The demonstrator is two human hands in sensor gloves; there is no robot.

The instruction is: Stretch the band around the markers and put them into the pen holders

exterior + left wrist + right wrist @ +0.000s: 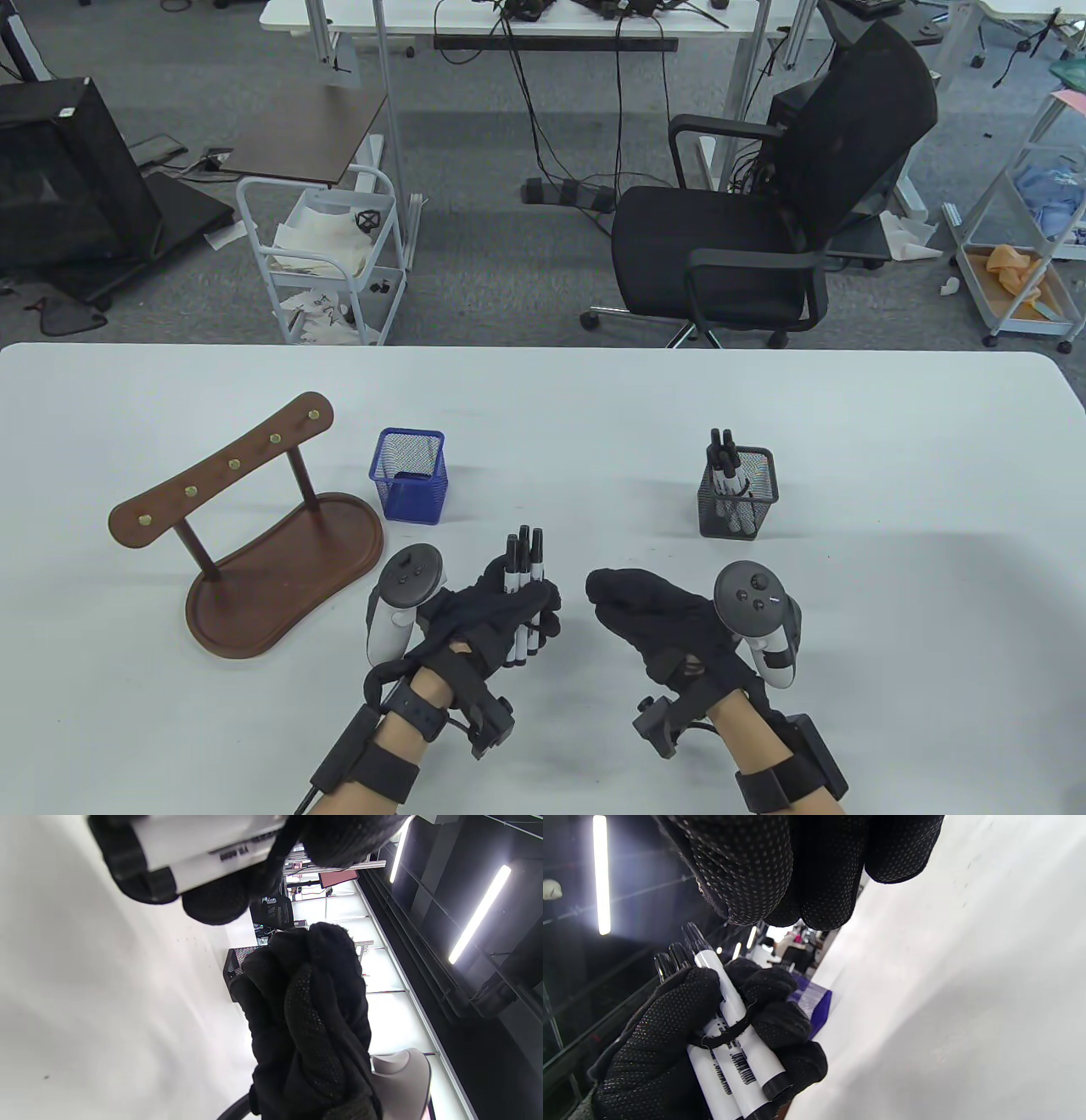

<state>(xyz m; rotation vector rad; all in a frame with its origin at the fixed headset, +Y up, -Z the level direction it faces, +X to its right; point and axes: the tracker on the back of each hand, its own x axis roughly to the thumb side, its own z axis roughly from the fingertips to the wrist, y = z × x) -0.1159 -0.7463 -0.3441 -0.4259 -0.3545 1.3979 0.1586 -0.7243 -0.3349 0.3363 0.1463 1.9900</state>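
My left hand (509, 611) grips a bundle of white markers with black caps (523, 564), caps pointing away from me. In the right wrist view a black band (729, 1032) loops around the markers (736, 1035) between the left hand's fingers (774, 1022). The right hand (607, 592) sits just right of the bundle, fingers curled in, with nothing visible in it. A blue mesh pen holder (409, 474) stands behind the left hand. A black mesh pen holder (736, 497) behind the right hand contains a banded marker bundle (724, 463).
A brown wooden hook rack on an oval base (254, 543) stands at the table's left. The white table (891, 475) has open surface on the right and far side. An office chair (764, 212) and carts stand beyond the table.
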